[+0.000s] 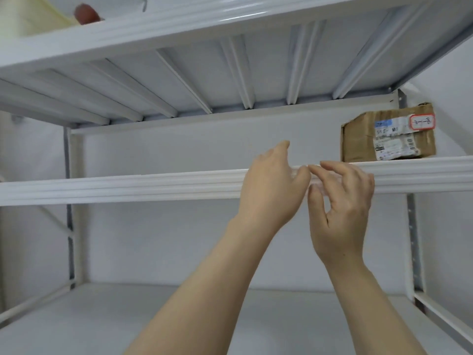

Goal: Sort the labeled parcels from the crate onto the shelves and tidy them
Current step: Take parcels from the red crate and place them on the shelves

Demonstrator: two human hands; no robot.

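Progress early: we see one parcel (386,135) on middle shelf (128,188), far right | left hand (271,185), right hand (343,201): grips curled, hold indeterminate

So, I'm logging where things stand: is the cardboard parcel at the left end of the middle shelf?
No, the cardboard parcel stands at the far right end of the middle shelf, behind its front rim.
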